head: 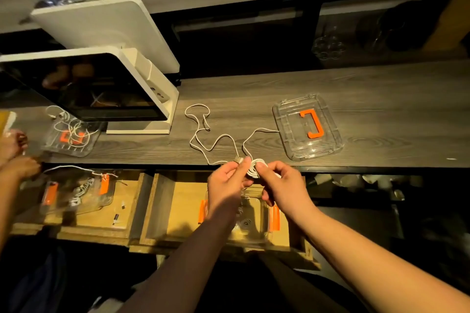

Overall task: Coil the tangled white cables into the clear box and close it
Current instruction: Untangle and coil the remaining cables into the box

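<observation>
Low centre of the frame, my left hand [227,180] and right hand [277,185] pinch a small coil [254,169] of the white cable [203,132], above the clear box [250,221] in the drawer. I judge the cord light, limp and springy, so I should grip the loops themselves. Its loose tail snakes up across the counter [381,99] toward the lid [307,127], centre right.

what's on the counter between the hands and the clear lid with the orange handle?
Head view: only loose white cable on bare counter, running from the coil in both hands to the lid.
</observation>
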`<state>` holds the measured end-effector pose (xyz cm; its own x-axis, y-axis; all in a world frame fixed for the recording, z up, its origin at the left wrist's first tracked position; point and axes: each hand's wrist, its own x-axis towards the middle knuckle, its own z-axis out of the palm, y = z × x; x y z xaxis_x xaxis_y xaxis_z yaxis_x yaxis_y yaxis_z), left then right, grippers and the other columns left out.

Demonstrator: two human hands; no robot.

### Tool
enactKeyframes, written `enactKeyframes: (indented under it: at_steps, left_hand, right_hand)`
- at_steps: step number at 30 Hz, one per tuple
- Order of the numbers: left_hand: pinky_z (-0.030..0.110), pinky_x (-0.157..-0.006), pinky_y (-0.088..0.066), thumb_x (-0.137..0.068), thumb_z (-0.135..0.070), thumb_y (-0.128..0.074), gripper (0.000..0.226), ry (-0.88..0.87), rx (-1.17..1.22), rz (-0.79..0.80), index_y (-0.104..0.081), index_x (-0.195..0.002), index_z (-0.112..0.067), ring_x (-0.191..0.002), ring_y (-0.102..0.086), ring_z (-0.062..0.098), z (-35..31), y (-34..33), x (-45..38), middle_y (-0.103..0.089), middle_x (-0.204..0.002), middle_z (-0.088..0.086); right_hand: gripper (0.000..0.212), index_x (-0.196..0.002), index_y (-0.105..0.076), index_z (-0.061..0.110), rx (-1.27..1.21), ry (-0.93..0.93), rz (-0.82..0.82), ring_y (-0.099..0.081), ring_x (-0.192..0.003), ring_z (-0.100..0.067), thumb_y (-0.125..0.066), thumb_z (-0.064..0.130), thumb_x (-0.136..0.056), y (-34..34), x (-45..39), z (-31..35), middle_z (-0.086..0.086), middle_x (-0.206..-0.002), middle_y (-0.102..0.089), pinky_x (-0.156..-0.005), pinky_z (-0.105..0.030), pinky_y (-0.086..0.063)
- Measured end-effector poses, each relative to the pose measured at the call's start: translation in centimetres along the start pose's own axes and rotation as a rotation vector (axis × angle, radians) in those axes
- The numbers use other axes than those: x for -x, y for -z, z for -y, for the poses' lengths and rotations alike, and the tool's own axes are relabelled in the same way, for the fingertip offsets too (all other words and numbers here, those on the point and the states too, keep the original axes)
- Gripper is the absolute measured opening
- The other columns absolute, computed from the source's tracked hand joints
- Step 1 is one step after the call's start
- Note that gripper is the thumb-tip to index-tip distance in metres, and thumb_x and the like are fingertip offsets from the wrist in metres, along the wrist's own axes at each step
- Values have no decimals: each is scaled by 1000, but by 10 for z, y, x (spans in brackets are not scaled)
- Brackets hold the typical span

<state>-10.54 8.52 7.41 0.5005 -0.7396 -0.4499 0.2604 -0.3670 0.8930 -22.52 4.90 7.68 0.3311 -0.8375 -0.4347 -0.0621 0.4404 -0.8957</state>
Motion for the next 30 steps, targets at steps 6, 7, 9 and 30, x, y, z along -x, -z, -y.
enactKeyframes:
  at_steps: [6,7,9,30]
  left_hand:
    - [26,-60,-49,-87,-19,-70,25,139,81,-36,-69,-97,4,-67,-59,18,15,28,-7,-68,-79,10]
    - [29,-62,-51,-86,-20,-71,24,169,92,-70,-71,-101,-2,-69,-64,20,20,30,-7,-72,-81,9]
    - [32,-66,-57,-80,-22,-78,30,181,59,-161,-71,-108,-20,-76,-72,20,34,37,-4,-76,-85,5]
    - [34,-58,-58,-90,-33,-61,18,249,-675,119,-62,-106,-24,-79,-69,23,94,94,-100,-67,-93,3]
  right_hand:
    - [8,-99,-60,8,11,-56,151,-60,-65,-11,-60,10,-92,-9,-12,-27,-5,-85,-65,-56,-23,-49]
    - [10,-101,-61,7,26,-47,157,-61,-68,-10,-60,7,-91,-9,-14,-34,-8,-89,-66,-59,-22,-51]
    - [13,-101,-62,7,66,-29,157,-64,-71,-14,-63,5,-89,-7,-17,-46,-12,-93,-66,-62,-28,-56]
    - [23,-100,-63,10,779,11,-132,-63,-95,-30,-62,29,-88,-29,-139,-111,-12,-99,-67,-83,-38,-51]
